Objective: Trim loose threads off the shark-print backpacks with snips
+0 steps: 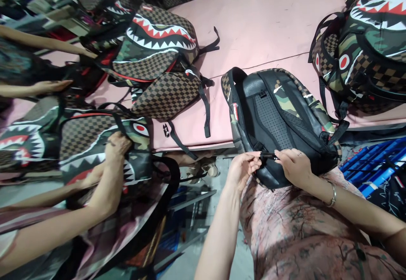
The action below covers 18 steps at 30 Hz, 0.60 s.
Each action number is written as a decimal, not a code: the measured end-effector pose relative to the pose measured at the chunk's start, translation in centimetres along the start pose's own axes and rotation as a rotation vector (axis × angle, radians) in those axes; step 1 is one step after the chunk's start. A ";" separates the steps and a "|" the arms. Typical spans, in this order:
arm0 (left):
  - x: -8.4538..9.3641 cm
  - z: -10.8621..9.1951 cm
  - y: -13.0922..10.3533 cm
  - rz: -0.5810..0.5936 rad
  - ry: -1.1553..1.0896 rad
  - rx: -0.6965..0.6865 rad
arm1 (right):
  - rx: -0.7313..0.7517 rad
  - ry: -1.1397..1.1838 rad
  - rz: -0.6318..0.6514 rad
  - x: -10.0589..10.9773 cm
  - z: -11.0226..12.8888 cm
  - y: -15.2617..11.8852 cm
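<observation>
A backpack (269, 115) with a black padded back panel and checkered and camouflage parts leans on the pink table edge and my lap, its straps facing me. Across its lower part runs a short black strap with what looks like a buckle (268, 156). My left hand (242, 168) pinches the left end of this strap between thumb and fingers. On the other end, my right hand (294, 168) is closed, thumb and fingertips together. The fingers partly hide the strap, so its exact fastening cannot be made out.
Several shark-mouth backpacks (161, 30) lie on the pink table (253, 22), one backpack (374, 56) close on the right. A co-worker's hand (117, 144) grips a backpack (89, 144) at left; another person's arms (41, 43) reach in beyond. Blue crates (374, 166) stand low at right.
</observation>
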<state>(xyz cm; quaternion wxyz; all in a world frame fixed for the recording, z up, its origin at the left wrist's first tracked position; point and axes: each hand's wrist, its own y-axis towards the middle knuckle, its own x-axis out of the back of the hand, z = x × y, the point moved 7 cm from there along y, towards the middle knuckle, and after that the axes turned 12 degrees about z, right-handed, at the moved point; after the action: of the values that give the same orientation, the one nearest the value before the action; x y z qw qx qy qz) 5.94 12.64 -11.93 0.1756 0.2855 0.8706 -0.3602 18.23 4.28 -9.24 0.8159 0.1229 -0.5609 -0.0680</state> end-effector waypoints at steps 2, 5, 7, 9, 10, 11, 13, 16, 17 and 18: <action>0.0 0.1 0.0 -0.002 -0.010 0.004 | 0.005 -0.008 0.010 0.0 0.0 0.1; 0.0 0.0 0.0 -0.003 -0.001 0.005 | 0.008 0.001 0.047 0.1 -0.2 0.4; 0.0 0.1 0.0 -0.006 0.012 0.011 | 0.000 0.019 0.097 0.0 -0.3 0.6; -0.1 0.1 0.0 -0.010 0.024 0.015 | -0.011 0.036 0.141 0.1 -0.4 0.9; -0.1 0.1 0.0 -0.010 0.029 0.014 | -0.017 0.040 0.154 0.1 -0.5 1.0; -0.1 0.2 0.0 -0.010 0.034 0.013 | -0.020 0.040 0.162 0.2 -0.5 1.0; -0.2 0.1 0.0 -0.012 0.043 0.008 | -0.025 0.034 0.178 0.3 -0.5 1.2; -0.2 0.2 0.0 -0.017 0.051 0.011 | -0.027 0.041 0.202 0.3 -0.7 1.3; -0.2 0.2 0.0 -0.018 0.052 0.015 | -0.028 0.056 0.205 0.3 -0.8 1.4; -0.2 0.2 0.0 -0.017 0.053 0.019 | -0.027 0.078 0.203 0.4 -0.9 1.4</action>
<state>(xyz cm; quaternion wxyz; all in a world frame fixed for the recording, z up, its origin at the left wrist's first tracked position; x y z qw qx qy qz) 6.10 12.38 -11.96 0.1469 0.2891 0.8739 -0.3623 19.18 5.68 -8.82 0.8413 0.0570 -0.5374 0.0123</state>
